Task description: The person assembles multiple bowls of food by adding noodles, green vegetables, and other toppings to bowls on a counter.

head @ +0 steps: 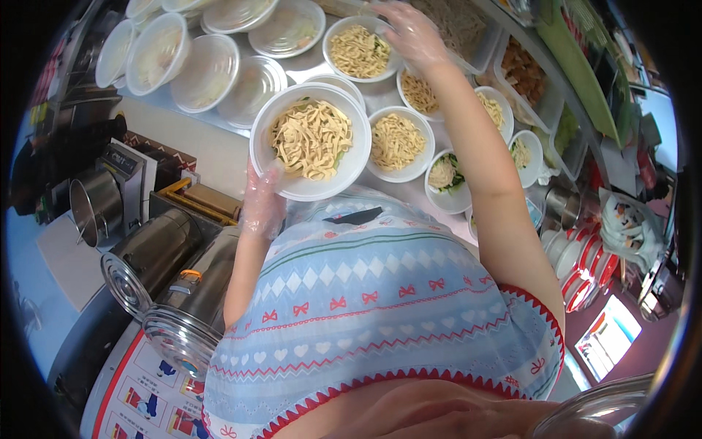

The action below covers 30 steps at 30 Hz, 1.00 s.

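Observation:
My left hand, in a clear plastic glove, grips the near-left rim of a white plastic bowl. Flat pale-yellow strips of tofu skin or noodle fill it, with bits of green under them. At the top of the view is my right hand, gloved too, its thumb and fingers apart. It is above the right rim of another bowl of strips, beside a bin of thin greyish noodles. I see nothing between its fingers.
Lidded bowls crowd the counter's left. More open bowls stand right of the held one, some with greens. Food bins line the far right. Tall steel pots are at lower left, stacked red-and-white bowls at right.

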### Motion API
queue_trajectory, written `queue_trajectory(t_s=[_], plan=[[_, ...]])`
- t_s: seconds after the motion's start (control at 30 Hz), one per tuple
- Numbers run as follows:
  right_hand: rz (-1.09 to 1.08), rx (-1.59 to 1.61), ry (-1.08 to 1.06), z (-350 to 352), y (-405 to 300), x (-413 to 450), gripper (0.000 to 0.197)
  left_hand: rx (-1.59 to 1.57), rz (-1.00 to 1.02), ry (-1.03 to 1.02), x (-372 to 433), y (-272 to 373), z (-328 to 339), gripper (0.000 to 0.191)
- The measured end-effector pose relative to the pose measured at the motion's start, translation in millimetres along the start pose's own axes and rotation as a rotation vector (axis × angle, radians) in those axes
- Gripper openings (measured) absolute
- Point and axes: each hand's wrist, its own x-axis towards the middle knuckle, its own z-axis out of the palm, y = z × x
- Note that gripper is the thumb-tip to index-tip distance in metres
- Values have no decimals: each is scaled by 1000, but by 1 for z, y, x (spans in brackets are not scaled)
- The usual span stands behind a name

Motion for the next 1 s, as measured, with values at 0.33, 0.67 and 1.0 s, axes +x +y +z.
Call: queue_trajectory(t_s=[0.33, 0.67, 1.0], plan=[[1163, 847, -242, 66, 41, 112, 25, -38, -43, 97, 24, 23, -44, 68], [543, -167, -963, 170, 71, 164, 49, -49, -14, 78, 54, 24, -60, 70], [1007, 418, -31, 140, 93, 113, 69, -112, -80, 34, 72, 38, -37, 68]])
